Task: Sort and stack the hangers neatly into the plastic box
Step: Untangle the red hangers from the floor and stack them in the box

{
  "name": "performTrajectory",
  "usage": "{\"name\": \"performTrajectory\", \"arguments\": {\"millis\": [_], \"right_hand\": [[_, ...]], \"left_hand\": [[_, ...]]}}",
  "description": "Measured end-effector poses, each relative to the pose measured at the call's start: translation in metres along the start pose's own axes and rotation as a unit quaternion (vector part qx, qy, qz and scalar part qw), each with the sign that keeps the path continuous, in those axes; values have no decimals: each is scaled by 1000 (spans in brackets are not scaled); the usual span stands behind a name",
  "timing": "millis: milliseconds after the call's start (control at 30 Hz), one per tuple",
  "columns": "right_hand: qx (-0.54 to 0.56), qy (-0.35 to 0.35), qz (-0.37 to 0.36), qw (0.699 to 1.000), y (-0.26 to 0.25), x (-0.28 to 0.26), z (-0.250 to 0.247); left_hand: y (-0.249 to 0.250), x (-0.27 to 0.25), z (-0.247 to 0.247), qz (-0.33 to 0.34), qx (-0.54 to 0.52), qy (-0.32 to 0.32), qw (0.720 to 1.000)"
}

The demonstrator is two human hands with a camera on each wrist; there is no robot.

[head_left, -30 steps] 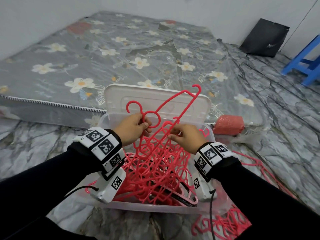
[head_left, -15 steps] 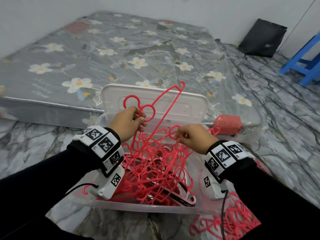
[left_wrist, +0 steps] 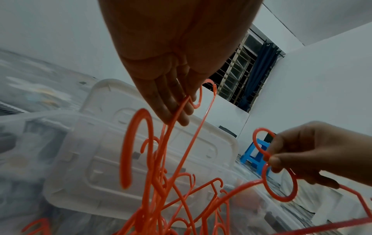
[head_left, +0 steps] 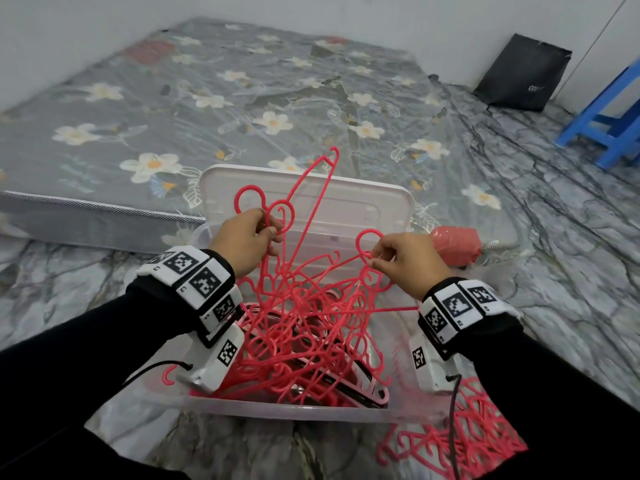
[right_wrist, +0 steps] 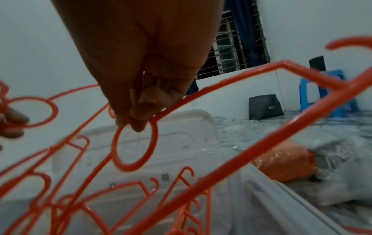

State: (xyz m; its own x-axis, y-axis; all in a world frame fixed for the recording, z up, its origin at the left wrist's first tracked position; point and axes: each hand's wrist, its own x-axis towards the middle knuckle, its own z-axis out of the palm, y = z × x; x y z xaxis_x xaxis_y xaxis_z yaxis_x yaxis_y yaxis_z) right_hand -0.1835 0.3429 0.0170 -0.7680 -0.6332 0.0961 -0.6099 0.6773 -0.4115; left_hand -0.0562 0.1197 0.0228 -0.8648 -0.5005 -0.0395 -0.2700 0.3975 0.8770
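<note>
Floor pile: loose pink hangers [head_left: 460, 455] were seen on the floor just beside the box's near right corner, outside it.
Box: a clear plastic box [head_left: 294, 412] was set on the floor before the person, lid [head_left: 374, 202] propped upright at the far side.
Tangle: a knot of pink hangers [head_left: 304, 341] was heaped inside the box, unstacked.
Left hand: left hand [head_left: 244, 237] was clenched round the necks of a raised bunch [head_left: 277, 216], hooks up, one long arm pointing up and away over the lid.
Right hand: right hand [head_left: 405, 261] was pinching one hanger [head_left: 369, 242] at its ring below the hook; thumb and fingertips [right_wrist: 138, 120] were closed on it.
Key relation: the pinched hanger's long axis ran down and left from the grip into the tangle; its body was still caught there. Right hand was nearer to it; left bunch was just beside, apart.
Judged step: untangling, pull likely up and to the right.
Risk: snagging was judged likely.
Far: mattress [head_left: 242, 98], blue stool [head_left: 609, 123], black bag [head_left: 523, 74].
</note>
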Motion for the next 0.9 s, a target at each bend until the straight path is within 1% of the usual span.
{"name": "performTrajectory", "arguments": {"millis": [33, 100, 167, 300, 367, 400, 433, 467, 500, 533, 600, 667, 700, 733, 800, 900], "right_hand": [[-27, 6, 15, 1000, 2, -3, 2], [-76, 40, 47, 995, 3, -8, 4], [-72, 62, 71, 993, 3, -9, 4], [66, 24, 120, 990, 1, -7, 7], [135, 14, 141, 981, -1, -8, 12], [159, 12, 150, 976, -3, -8, 14], [179, 12, 159, 971, -3, -8, 16], [199, 13, 169, 965, -4, -8, 18], [221, 14, 179, 959, -5, -8, 18], [247, 14, 190, 950, -6, -8, 19], [300, 5, 223, 927, -8, -9, 19], [364, -35, 261, 893, -12, -11, 18], [392, -62, 268, 878, -14, -11, 18], [404, -86, 265, 871, -16, -12, 18], [378, -114, 245, 886, -18, -12, 18], [331, -119, 216, 911, -22, -14, 16]], "left_hand": [[0, 0, 0, -2, 0, -4, 1000], [1, 0, 2, 0, 11, -10, 1000], [2, 0, 5, 6, 31, -25, 999], [2, -3, 11, 25, 77, -66, 995], [3, -6, 13, 41, 148, -69, 986], [3, -7, 13, 52, 191, -64, 978], [2, -8, 13, 59, 210, -54, 974], [1, -8, 14, 58, 205, -48, 976], [0, -8, 15, 45, 169, -46, 984], [-2, -9, 17, 21, 109, -46, 993], [-4, -13, 25, -32, 7, -55, 998], [-10, -15, 34, -52, -16, -63, 997], [-13, -17, 38, -54, -16, -64, 996], [-15, -18, 41, -54, -15, -64, 996], [-18, -19, 42, -37, 10, -67, 997], [-13, -14, 34, 13, 49, -55, 997]]}}
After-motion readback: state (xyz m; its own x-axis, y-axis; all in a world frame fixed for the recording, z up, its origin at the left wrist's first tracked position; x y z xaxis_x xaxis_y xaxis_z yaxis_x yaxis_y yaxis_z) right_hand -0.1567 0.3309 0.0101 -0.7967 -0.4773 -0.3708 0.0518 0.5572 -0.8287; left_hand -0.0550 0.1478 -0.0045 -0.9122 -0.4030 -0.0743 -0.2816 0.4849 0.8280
